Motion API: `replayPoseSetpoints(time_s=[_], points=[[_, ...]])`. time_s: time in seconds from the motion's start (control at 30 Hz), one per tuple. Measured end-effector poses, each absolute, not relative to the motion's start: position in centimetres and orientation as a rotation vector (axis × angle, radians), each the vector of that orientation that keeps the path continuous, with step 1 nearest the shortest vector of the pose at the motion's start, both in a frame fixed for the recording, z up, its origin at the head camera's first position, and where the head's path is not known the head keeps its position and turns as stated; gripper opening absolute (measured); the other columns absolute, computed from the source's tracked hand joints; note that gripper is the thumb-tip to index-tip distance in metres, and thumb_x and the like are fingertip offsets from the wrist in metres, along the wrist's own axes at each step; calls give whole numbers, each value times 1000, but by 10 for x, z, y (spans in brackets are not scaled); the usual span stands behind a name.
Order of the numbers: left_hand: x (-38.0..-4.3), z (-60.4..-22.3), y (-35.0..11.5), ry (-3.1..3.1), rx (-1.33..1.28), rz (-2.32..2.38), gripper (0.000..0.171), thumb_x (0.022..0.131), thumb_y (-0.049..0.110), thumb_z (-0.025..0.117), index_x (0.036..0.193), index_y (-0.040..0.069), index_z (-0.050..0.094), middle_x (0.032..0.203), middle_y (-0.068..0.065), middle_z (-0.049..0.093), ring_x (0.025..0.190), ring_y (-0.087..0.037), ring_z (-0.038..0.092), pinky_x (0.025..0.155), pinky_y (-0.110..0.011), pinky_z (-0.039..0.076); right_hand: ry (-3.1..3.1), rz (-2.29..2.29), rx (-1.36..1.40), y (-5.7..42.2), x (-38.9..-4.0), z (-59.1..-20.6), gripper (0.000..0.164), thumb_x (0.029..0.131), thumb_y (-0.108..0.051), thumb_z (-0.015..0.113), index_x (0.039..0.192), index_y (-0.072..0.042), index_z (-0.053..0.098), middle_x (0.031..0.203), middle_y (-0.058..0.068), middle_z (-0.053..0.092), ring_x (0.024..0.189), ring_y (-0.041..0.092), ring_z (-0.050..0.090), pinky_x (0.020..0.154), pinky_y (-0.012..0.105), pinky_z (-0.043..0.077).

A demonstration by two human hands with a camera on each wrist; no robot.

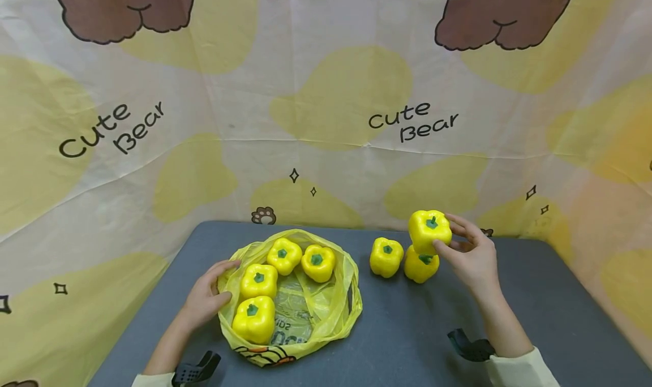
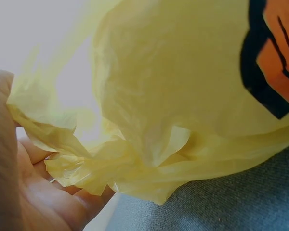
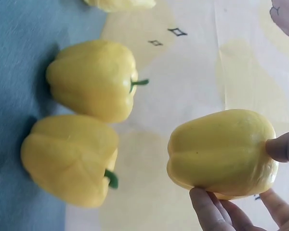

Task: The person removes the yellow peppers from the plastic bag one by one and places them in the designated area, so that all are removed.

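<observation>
A yellow bell pepper is gripped in my right hand, raised off the table; the right wrist view shows the thumb and fingers on this pepper. Just beyond and below it, two more yellow bell peppers stand on the table, one to the left and one partly hidden behind the held one. My left hand holds the left rim of a yellow plastic bag, its thin film between thumb and fingers. Several yellow peppers sit inside the spread bag along its left and far sides.
The grey table carries the bag and the peppers. A patterned cloth backdrop hangs right behind the table's far edge and along the sides. Dark straps sit at the wrists.
</observation>
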State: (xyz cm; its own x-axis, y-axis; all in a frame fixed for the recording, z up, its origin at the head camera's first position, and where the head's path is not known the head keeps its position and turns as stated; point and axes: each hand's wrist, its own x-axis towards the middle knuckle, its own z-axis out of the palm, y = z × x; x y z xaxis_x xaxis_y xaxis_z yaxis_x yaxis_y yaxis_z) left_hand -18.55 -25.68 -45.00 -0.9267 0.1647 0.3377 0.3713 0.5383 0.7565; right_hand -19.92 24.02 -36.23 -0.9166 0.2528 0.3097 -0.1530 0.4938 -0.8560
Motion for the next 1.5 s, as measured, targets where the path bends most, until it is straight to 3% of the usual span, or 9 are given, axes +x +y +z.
replayPoseSetpoints(time_s=[0.4, 0.63, 0.77, 1.0, 1.07, 1.17, 1.27, 1.4, 1.5], points=[[-186, -451, -257, -2556, -461, -1322, 58, 70, -10, 57, 128, -1, 58, 134, -21, 51, 114, 6, 40, 84, -10, 42, -2332, 1302, -228, 270, -205, -381, 57, 81, -18, 75, 134, -15, 57, 124, 21, 60, 68, -15, 52, 56, 12, 48], [-187, -448, -255, -2607, -416, -1317, 59, 71, -10, 57, 129, -2, 56, 136, -21, 49, 120, -28, 45, 85, -11, 43, -2344, 1244, -322, 286, -210, -396, 58, 80, -21, 76, 134, -15, 57, 125, 23, 59, 65, -14, 48, 54, 12, 45], [-187, -447, -254, -2610, -415, -1350, 58, 71, -11, 57, 129, -3, 56, 136, -22, 48, 121, -36, 45, 84, -13, 44, -2361, 1272, -347, 293, -210, -403, 59, 81, -19, 74, 136, -12, 55, 127, 25, 58, 65, -16, 47, 55, 9, 44], [-188, -448, -255, -2602, -422, -1334, 59, 71, -11, 57, 129, -2, 56, 136, -21, 49, 121, -27, 44, 84, -12, 43, -2419, 1298, -412, 300, -213, -418, 58, 83, -19, 71, 137, -10, 52, 129, 26, 56, 67, -14, 47, 59, 8, 43], [-188, -448, -255, -2596, -424, -1329, 59, 71, -10, 57, 129, -2, 57, 135, -20, 50, 120, -24, 44, 85, -10, 41, -2456, 1282, -440, 302, -214, -422, 58, 83, -22, 71, 137, -11, 52, 129, 26, 56, 71, -4, 53, 58, 12, 44], [-187, -448, -255, -2592, -426, -1338, 58, 70, -10, 57, 128, -3, 57, 135, -21, 50, 121, -26, 44, 87, -7, 39, -2498, 1284, -464, 303, -215, -428, 59, 84, -23, 69, 139, -11, 50, 131, 27, 55, 84, 20, 63, 59, 15, 45], [-187, -448, -256, -2594, -424, -1351, 58, 70, -10, 57, 128, -3, 56, 135, -21, 50, 122, -30, 43, 88, -6, 38, -2514, 1309, -470, 303, -215, -434, 60, 85, -22, 68, 139, -9, 48, 132, 29, 52, 99, 40, 62, 59, 17, 46], [-188, -450, -256, -2594, -421, -1359, 59, 70, -10, 57, 129, -4, 56, 136, -21, 49, 123, -18, 43, 88, -5, 37, -2519, 1334, -476, 303, -215, -439, 60, 85, -21, 68, 140, -7, 46, 133, 30, 50, 102, 43, 60, 58, 19, 47], [-187, -451, -256, -2592, -419, -1363, 59, 70, -10, 57, 129, -4, 56, 136, -21, 49, 121, -6, 41, 88, -5, 36, -2525, 1349, -481, 303, -215, -441, 60, 85, -19, 68, 140, -7, 46, 132, 30, 50, 91, 33, 63, 57, 20, 48]])
